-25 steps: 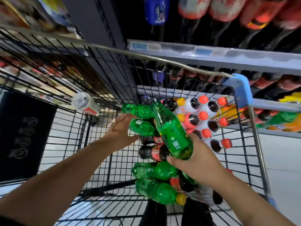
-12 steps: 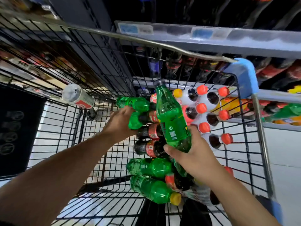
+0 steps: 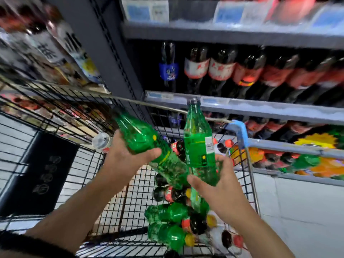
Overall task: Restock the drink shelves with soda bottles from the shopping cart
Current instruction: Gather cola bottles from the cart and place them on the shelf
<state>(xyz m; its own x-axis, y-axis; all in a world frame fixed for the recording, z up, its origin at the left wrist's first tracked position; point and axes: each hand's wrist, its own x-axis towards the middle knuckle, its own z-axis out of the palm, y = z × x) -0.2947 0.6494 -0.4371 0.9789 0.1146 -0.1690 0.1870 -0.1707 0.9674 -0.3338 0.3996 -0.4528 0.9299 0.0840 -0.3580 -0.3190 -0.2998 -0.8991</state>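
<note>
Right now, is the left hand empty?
No, the left hand grips a tilted green bottle above the cart.

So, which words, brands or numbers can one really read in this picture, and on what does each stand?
No text can be read with certainty.
Large black characters on white packs, top left: blurred.
Blue label on a shelf bottle: blurred.
Price tags on the top shelf: blurred.
Barcode label on the green bottle in the right hand: print too small.
Marks on the black panel: unreadable.

green bottles [image 3: 200,151], black wire cart [image 3: 55,116]
</note>
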